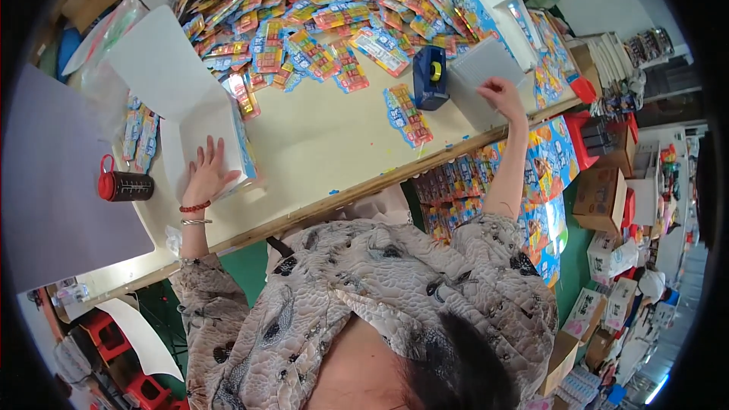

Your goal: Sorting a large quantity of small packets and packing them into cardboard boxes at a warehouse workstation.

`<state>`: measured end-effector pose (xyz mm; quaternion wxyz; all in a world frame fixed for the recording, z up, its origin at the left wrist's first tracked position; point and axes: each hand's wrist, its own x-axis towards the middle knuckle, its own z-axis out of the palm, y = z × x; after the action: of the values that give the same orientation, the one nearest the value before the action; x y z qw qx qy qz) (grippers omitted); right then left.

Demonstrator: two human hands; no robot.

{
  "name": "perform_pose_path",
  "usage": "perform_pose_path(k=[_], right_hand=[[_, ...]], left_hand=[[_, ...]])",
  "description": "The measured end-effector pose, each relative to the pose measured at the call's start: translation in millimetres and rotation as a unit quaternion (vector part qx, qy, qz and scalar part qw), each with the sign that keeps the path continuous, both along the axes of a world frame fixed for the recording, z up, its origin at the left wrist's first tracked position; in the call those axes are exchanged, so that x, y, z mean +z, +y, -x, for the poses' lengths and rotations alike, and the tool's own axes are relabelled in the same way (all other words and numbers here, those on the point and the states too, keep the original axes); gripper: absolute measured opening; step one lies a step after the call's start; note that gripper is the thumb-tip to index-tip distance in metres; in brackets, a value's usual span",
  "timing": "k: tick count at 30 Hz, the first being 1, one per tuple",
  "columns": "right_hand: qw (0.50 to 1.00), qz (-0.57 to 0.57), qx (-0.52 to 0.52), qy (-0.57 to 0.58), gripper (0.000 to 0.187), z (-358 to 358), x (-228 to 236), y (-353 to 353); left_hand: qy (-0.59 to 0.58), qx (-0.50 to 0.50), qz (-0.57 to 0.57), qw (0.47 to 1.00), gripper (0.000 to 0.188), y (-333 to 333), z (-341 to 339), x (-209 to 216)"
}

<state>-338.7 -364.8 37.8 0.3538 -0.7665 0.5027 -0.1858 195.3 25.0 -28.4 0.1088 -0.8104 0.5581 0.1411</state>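
Note:
My left hand (pixel 209 169) lies with its fingers spread on an open white cardboard box (pixel 179 156), whose lid (pixel 163 61) stands folded back. The box's outer side shows blue print. Beaded and metal bracelets circle that wrist. Over a flat grey stack of what look like sheets (pixel 474 76), my right hand (pixel 501 97) has its thumb and fingers drawn together; whatever may be between the fingertips is too small to make out. Just left of the stack stands a blue tape dispenser (pixel 431 83) with a yellow core. One colourful blister card (pixel 408 116) rests beside the dispenser.
A large heap of colourful blister cards (pixel 319 7) covers the table's far side. Another open box (pixel 520 26) stands at the far right. A dark red-lidded bottle (pixel 125 184) is on the left. Printed blue packages (pixel 550 159) and cartons (pixel 600 197) stand beyond the table's right edge.

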Motion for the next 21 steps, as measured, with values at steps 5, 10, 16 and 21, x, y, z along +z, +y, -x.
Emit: perform_pose_path(k=[5, 10, 16, 21], right_hand=[[1.0, 0.008, -0.024, 0.011, 0.013, 5.6, 3.3, -2.4], [0.997, 0.064, -0.008, 0.049, 0.014, -1.3, -0.6, 2.4], [0.877, 0.422, 0.028, 0.228, 0.008, -26.4, -10.8, 37.9], [0.85, 0.365, -0.153, 0.347, 0.022, 7.2, -12.1, -24.6]], left_hand=[[0.019, 0.005, 0.004, 1.0, 0.093, 0.6, -3.4, -7.6], [0.036, 0.007, 0.013, 0.999, 0.093, 1.0, -4.9, -8.9], [0.033, 0.007, 0.018, 0.999, 0.094, 0.4, -2.6, -7.0], [-0.011, -0.018, 0.039, 0.999, 0.091, 0.8, 0.3, -7.9]])
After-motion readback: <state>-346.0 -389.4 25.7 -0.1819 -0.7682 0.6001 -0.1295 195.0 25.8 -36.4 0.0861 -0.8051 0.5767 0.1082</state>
